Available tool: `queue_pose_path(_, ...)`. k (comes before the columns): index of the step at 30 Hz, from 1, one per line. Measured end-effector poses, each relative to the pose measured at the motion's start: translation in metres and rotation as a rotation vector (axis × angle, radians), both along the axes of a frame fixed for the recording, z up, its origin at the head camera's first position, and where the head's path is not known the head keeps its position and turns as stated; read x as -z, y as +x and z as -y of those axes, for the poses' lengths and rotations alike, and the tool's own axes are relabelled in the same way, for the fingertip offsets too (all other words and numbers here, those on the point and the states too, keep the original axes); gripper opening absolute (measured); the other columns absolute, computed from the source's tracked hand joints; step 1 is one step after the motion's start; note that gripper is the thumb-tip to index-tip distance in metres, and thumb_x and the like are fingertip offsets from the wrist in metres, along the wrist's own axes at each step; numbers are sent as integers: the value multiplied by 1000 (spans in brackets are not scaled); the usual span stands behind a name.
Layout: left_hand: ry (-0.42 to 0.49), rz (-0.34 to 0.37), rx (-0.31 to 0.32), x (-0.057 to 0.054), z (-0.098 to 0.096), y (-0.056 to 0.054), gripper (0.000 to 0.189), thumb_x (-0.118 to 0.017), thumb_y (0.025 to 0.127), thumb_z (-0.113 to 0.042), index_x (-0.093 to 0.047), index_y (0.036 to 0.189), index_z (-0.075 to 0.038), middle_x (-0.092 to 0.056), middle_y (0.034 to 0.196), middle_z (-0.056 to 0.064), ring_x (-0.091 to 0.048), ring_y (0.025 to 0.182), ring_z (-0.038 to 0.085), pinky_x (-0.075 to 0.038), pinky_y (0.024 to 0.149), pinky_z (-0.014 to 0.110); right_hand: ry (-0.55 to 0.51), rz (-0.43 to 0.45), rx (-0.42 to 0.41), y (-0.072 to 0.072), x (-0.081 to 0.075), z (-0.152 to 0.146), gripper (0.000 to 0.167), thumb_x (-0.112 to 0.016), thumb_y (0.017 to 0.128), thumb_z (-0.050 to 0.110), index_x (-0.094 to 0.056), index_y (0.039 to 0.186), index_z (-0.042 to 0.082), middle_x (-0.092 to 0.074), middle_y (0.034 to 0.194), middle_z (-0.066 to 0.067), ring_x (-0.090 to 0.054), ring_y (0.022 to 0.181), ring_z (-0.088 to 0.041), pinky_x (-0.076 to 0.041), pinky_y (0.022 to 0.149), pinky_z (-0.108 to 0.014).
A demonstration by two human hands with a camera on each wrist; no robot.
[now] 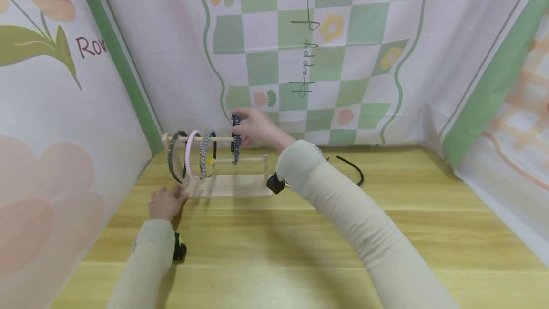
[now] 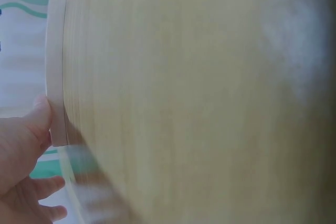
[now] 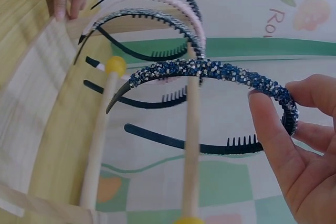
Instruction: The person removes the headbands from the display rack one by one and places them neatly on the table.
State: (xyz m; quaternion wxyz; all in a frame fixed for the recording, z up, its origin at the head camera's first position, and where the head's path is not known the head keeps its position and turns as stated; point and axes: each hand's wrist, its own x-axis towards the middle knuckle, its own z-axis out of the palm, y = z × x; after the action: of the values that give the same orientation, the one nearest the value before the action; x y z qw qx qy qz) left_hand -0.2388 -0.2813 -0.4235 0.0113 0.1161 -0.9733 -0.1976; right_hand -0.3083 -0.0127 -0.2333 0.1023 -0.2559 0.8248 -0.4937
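A navy headband (image 3: 210,69) studded with blue and silver beads is pinched between the thumb and fingers of my right hand (image 1: 257,127). It hangs around the upper rod (image 3: 193,129) of a wooden headband rack (image 1: 231,186), near the rod's free end. Farther left on that rod hang a dark headband (image 1: 170,156), a pale pink headband (image 1: 188,156) and a silver glittery headband (image 1: 203,156). At the rack's left end, my left hand (image 1: 166,202) touches the corner of the base, its thumb against the edge and other fingers apart.
A lower rod (image 1: 240,159) with a yellow end knob (image 3: 115,66) runs beneath the upper one. On the wooden table (image 1: 240,252), a black headband (image 1: 358,170) lies right of the rack, partly behind my right sleeve. Printed curtains (image 1: 296,61) surround the table's back and sides.
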Motion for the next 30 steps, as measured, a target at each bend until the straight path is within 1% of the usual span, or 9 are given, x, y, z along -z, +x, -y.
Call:
queue_pose_path(3, 3, -2, -3, -1, -1, 0, 55, -47, 95, -39, -41, 136, -3, -28, 134, 37, -24, 118, 55, -27, 90, 64, -1, -13, 7, -1, -4, -5, 58, -60, 89, 7, -37, 141, 11, -42, 135, -13, -61, 70, -30, -54, 60, -33)
queue_pose_path(7, 4, -4, -3, -1, -1, 0, 55, -47, 95, -39, -41, 136, -2, -29, 134, 37, -25, 118, 55, -27, 90, 64, -19, -8, 16, 0, -10, -12, 58, -60, 88, 6, -36, 141, 11, -40, 137, -14, -60, 64, -25, -54, 60, -33)
queue_pose_path(12, -9, -4, 1, 1, 0, -1, 56, -46, 95, -40, -41, 136, -3, -29, 134, 37, -25, 117, 55, -28, 89, 64, -27, -20, 32, 1, -15, -23, 56, -59, 89, 5, -37, 140, 10, -40, 135, -14, -59, 65, -25, -54, 63, -35)
queue_pose_path(13, -9, -5, 1, 1, 1, -2, 56, -46, 95, -40, -41, 136, -3, -30, 134, 37, -26, 117, 55, -28, 89, 64, -28, -18, 37, 1, -16, -25, 56, -59, 89, 5, -37, 140, 9, -36, 139, -12, -59, 65, -25, -54, 64, -36)
queue_pose_path(16, -8, -11, 4, 3, 2, -2, 56, -46, 95, -41, -41, 136, -3, -31, 133, 37, -27, 116, 55, -29, 88, 64, -30, -25, 53, -1, -18, -32, 56, -59, 89, 3, -37, 140, 8, -36, 140, -12, -59, 67, -27, -54, 65, -37)
queue_pose_path(19, -14, -19, 9, 5, 3, -3, 56, -46, 95, -41, -42, 136, -3, -32, 131, 37, -28, 115, 54, -31, 86, 64, -27, -26, 71, -3, -19, -39, 57, -59, 89, 3, -36, 141, 10, -37, 140, -12, -60, 69, -27, -54, 65, -35)
queue_pose_path(21, -18, -20, 12, 5, 3, -3, 56, -46, 95, -41, -42, 136, -3, -33, 131, 37, -28, 114, 54, -31, 86, 64, -24, -34, 80, -4, -20, -44, 58, -59, 89, 4, -36, 142, 12, -42, 134, -14, -61, 68, -27, -54, 65, -35)
queue_pose_path(25, -15, -21, 14, 5, 3, -2, 56, -46, 95, -40, -41, 136, -2, -32, 131, 37, -28, 115, 55, -30, 87, 64, -10, -40, 100, -6, -21, -53, 60, -59, 89, 5, -36, 142, 16, -42, 135, -13, -62, 67, -26, -54, 66, -36)
queue_pose_path(30, -13, -27, 11, 2, 1, 0, 55, -47, 95, -39, -42, 135, -2, -34, 130, 37, -30, 113, 54, -31, 86, 64, -2, -43, 116, -6, -22, -64, 59, -59, 88, 6, -36, 142, 13, -43, 135, -12, -62, 68, -26, -54, 66, -35)
